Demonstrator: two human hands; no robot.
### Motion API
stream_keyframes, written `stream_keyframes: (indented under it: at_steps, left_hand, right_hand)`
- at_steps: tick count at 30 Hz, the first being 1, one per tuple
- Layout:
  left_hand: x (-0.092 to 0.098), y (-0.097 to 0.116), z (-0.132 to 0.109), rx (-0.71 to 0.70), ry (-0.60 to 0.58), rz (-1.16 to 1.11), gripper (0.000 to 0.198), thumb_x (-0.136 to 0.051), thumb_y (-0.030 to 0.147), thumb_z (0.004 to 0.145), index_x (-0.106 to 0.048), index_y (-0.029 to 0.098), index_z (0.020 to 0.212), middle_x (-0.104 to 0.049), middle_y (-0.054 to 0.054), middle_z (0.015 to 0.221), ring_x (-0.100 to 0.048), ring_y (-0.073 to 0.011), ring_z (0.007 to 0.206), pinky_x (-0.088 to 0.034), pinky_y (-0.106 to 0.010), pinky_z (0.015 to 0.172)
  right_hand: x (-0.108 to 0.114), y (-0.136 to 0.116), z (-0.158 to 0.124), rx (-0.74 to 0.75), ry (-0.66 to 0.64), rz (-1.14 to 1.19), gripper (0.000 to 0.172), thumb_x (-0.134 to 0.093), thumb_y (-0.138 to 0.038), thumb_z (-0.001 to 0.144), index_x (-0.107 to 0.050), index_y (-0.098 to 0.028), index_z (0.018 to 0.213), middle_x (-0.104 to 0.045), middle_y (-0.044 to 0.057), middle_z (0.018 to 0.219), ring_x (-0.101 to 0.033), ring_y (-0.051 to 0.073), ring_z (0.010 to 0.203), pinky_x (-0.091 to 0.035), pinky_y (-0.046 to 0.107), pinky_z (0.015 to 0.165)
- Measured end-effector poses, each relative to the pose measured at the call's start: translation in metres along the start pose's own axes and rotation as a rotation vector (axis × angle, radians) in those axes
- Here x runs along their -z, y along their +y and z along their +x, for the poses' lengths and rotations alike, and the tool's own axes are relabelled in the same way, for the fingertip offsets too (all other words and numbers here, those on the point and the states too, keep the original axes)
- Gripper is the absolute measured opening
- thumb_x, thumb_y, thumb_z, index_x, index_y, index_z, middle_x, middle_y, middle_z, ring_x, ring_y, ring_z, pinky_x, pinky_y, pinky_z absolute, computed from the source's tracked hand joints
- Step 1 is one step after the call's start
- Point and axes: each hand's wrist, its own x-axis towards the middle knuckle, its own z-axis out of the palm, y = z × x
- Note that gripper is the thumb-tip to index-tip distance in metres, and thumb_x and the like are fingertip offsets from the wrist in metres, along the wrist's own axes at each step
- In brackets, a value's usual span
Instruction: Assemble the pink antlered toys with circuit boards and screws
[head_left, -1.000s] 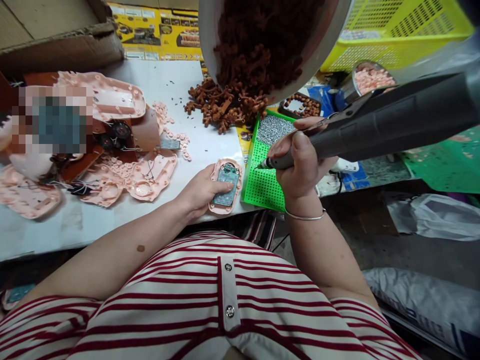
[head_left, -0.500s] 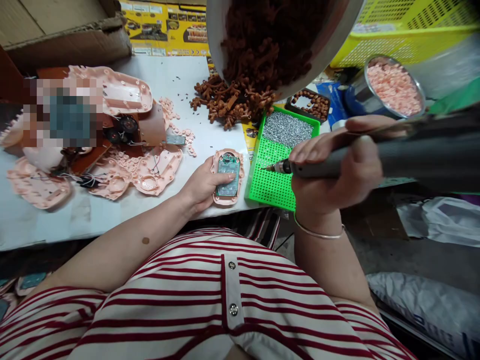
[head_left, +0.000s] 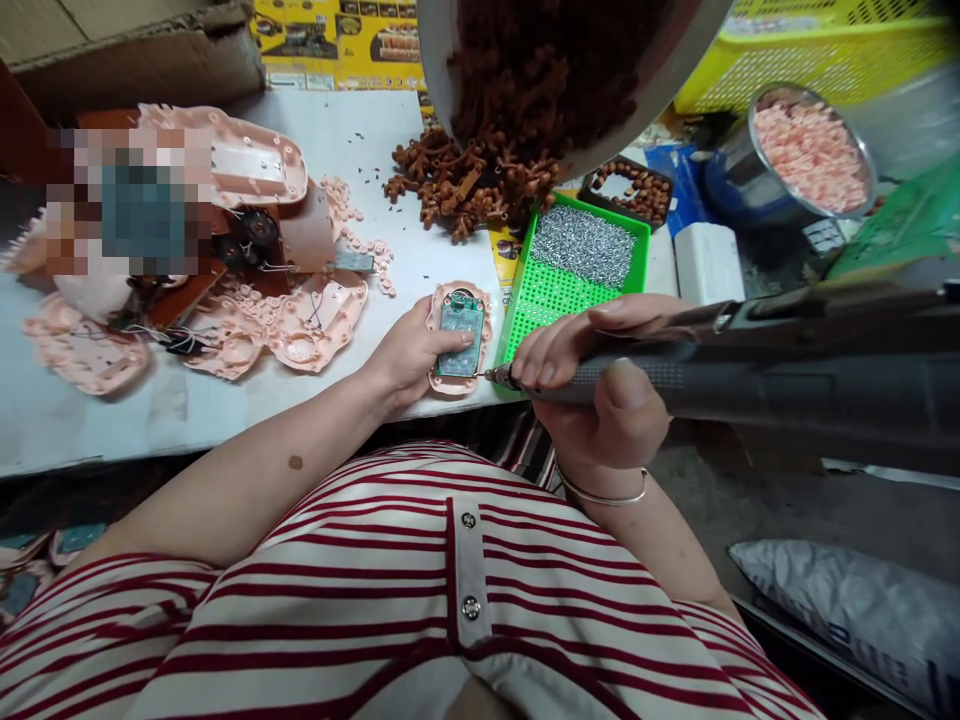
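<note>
My left hand (head_left: pixel 420 348) grips a pink plastic housing (head_left: pixel 459 386) at the table's front edge, its thumb pressed on the green circuit board (head_left: pixel 460 340) seated inside. In my right hand (head_left: pixel 592 385) is a dark electric screwdriver (head_left: pixel 720 365), lying almost level with its bit pointing left. The bit's tip is at the lower right corner of the board; whether a screw sits on it is too small to tell. Just right of the housing stands a green perforated tray (head_left: pixel 551 290), with many small silver screws (head_left: pixel 585 243) heaped at its far end.
Brown plastic parts (head_left: pixel 480 185) spill from a white tub (head_left: pixel 645 110) behind. Pink shells (head_left: pixel 322 320) with wires lie on the left. A metal pot (head_left: pixel 814 150) of small pink pieces, a black tray (head_left: pixel 628 190) and a yellow basket (head_left: pixel 810 65) stand at the right back.
My right hand has carried the screwdriver left and slightly down, from over the green tray to the housing's lower right corner. My left hand keeps its hold on the housing.
</note>
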Motion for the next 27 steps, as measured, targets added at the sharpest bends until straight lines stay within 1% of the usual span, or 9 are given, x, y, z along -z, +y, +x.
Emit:
stream_keyframes:
  at_steps: [2, 4, 7, 9, 13, 16, 21, 25, 27]
  left_hand:
    - [0.0002, -0.0004, 0.0005, 0.003, -0.002, -0.009, 0.050, -0.078, 0.011, 0.055, -0.060, 0.014, 0.102, -0.067, 0.000, 0.083, -0.062, -0.0157, 0.075, -0.051, -0.028, 0.073]
    - [0.0004, -0.0005, 0.0007, 0.007, -0.004, -0.017, 0.051, -0.078, 0.010, 0.055, -0.060, 0.014, 0.104, -0.067, -0.001, 0.083, -0.062, -0.0157, 0.075, -0.051, -0.028, 0.072]
    - [0.0007, -0.0002, 0.0005, 0.009, -0.004, -0.016, 0.051, -0.077, 0.010, 0.056, -0.061, 0.014, 0.104, -0.068, -0.001, 0.083, -0.062, -0.0153, 0.075, -0.051, -0.027, 0.073]
    - [0.0010, -0.0003, 0.0006, 0.004, -0.012, -0.012, 0.051, -0.078, 0.010, 0.055, -0.061, 0.014, 0.103, -0.067, -0.001, 0.083, -0.062, -0.0153, 0.075, -0.051, -0.027, 0.073]
    - [0.0017, -0.0011, 0.0014, -0.009, -0.022, -0.016, 0.052, -0.079, 0.010, 0.055, -0.062, 0.014, 0.104, -0.067, 0.000, 0.083, -0.063, -0.0161, 0.077, -0.052, -0.027, 0.073]
    - [0.0015, -0.0011, 0.0016, -0.002, -0.022, -0.030, 0.053, -0.078, 0.009, 0.056, -0.061, 0.014, 0.106, -0.068, -0.001, 0.084, -0.063, -0.0164, 0.077, -0.053, -0.028, 0.074]
    - [0.0003, 0.0005, 0.0007, 0.009, -0.025, -0.023, 0.051, -0.077, 0.009, 0.055, -0.062, 0.015, 0.104, -0.068, -0.001, 0.083, -0.063, -0.0158, 0.075, -0.051, -0.028, 0.075]
    - [0.0004, 0.0005, 0.0005, 0.008, -0.021, -0.020, 0.050, -0.077, 0.009, 0.056, -0.061, 0.015, 0.103, -0.068, -0.001, 0.084, -0.063, -0.0156, 0.076, -0.051, -0.028, 0.076]
    - [0.0009, -0.0002, 0.0009, 0.006, -0.033, -0.017, 0.051, -0.077, 0.010, 0.056, -0.061, 0.015, 0.105, -0.069, -0.001, 0.085, -0.063, -0.0158, 0.077, -0.051, -0.028, 0.076]
  right_hand:
    - [-0.0009, -0.0006, 0.0007, 0.001, -0.010, 0.044, 0.021, -0.071, -0.043, 0.086, -0.064, -0.033, 0.103, -0.052, -0.009, 0.054, -0.049, 0.014, 0.038, -0.043, 0.029, 0.036]
    - [-0.0015, -0.0019, 0.0008, -0.001, -0.032, 0.052, 0.018, -0.070, -0.042, 0.087, -0.064, -0.032, 0.102, -0.052, -0.008, 0.055, -0.050, 0.014, 0.039, -0.045, 0.029, 0.038]
    - [-0.0009, -0.0023, -0.0002, -0.007, -0.041, 0.013, 0.016, -0.069, -0.045, 0.088, -0.063, -0.033, 0.097, -0.051, -0.008, 0.055, -0.047, 0.014, 0.038, -0.044, 0.030, 0.038]
    - [0.0004, -0.0003, -0.0012, -0.009, -0.031, -0.007, 0.018, -0.069, -0.047, 0.087, -0.063, -0.035, 0.099, -0.050, -0.007, 0.054, -0.046, 0.014, 0.038, -0.043, 0.030, 0.037]
    - [0.0029, 0.0065, -0.0034, -0.010, -0.038, -0.021, 0.022, -0.067, -0.051, 0.088, -0.062, -0.039, 0.106, -0.052, -0.007, 0.057, -0.048, 0.015, 0.039, -0.044, 0.032, 0.039]
    - [0.0020, 0.0064, -0.0032, -0.027, -0.035, -0.055, 0.024, -0.067, -0.054, 0.088, -0.061, -0.041, 0.107, -0.054, -0.007, 0.059, -0.050, 0.017, 0.041, -0.045, 0.033, 0.041]
    - [-0.0004, -0.0005, -0.0007, -0.025, -0.038, -0.001, 0.020, -0.069, -0.048, 0.087, -0.064, -0.040, 0.105, -0.048, -0.008, 0.056, -0.046, 0.014, 0.036, -0.040, 0.031, 0.036]
    - [0.0016, 0.0021, -0.0013, -0.057, -0.031, -0.053, 0.022, -0.069, -0.055, 0.086, -0.064, -0.042, 0.103, -0.054, -0.007, 0.057, -0.047, 0.016, 0.037, -0.042, 0.033, 0.035]
    - [0.0023, 0.0038, -0.0015, -0.043, -0.029, -0.053, 0.021, -0.070, -0.053, 0.085, -0.066, -0.040, 0.101, -0.056, -0.006, 0.059, -0.047, 0.016, 0.037, -0.041, 0.033, 0.034]
